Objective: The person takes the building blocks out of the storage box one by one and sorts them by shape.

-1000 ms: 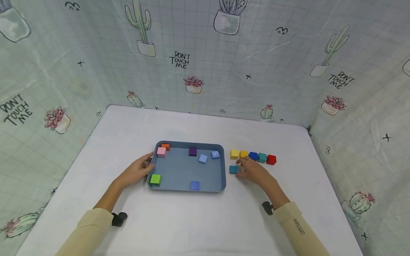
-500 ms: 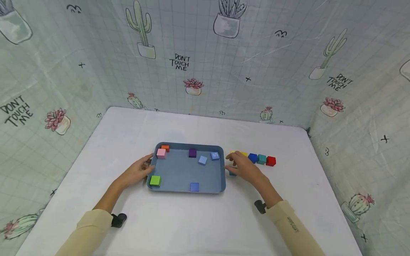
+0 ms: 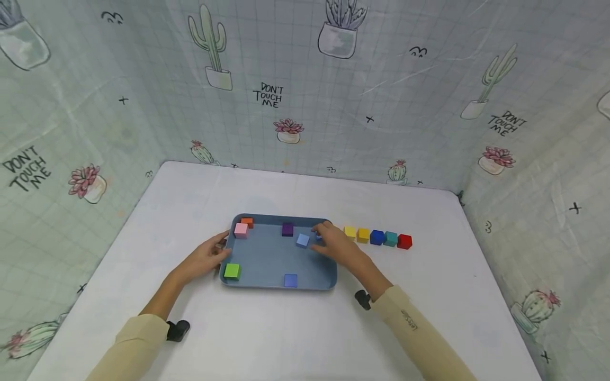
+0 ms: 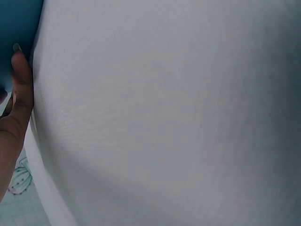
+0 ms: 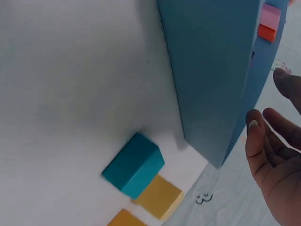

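My left hand rests at the left edge of a blue-grey tray, thumb and index fingertips right at its rim. Over the tray's right end is my right hand, thumb and fingers apart with nothing between them. Just left of its fingertips lies a light blue cube; another light blue cube is mostly hidden behind the fingers. Also in the tray are pink, orange, purple, green and blue cubes. A teal block sits on the table beside the tray.
Right of the tray stands a row of cubes: two yellow, a dark blue, a teal and a red. A printed cloth walls the back and sides of the white table.
My right hand has moved left from the teal block beside the tray to above the tray's right end. The right arm now covers that block in the head view. My left hand stays put.
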`<state>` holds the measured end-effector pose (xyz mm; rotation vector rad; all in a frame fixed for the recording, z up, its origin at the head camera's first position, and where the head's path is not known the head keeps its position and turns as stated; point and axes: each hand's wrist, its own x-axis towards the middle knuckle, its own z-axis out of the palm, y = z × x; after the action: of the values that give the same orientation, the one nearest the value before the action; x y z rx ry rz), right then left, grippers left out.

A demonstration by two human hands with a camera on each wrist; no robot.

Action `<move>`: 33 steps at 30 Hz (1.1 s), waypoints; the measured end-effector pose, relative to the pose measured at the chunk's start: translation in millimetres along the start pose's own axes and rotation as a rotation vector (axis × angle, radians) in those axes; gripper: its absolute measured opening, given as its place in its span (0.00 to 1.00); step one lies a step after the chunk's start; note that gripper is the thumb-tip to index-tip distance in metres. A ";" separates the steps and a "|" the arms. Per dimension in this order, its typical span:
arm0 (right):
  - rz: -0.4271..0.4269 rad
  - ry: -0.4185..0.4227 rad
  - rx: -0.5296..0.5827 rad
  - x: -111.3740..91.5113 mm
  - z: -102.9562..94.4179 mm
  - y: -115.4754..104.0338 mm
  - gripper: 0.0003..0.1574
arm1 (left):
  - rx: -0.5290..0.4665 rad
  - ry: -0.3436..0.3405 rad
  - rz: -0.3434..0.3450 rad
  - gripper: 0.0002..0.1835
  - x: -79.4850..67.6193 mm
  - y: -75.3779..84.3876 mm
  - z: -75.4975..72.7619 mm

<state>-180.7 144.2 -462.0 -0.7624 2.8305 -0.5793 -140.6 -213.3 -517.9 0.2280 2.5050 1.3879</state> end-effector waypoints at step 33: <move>-0.001 -0.034 -0.118 23.7 24.9 -13.4 0.29 | 0.021 0.009 -0.012 0.34 -0.5 -0.2 0.9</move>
<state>-189.0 113.3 -480.5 -0.7855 2.8535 -0.3978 -139.9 -212.8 -518.4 0.2106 2.5249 1.3618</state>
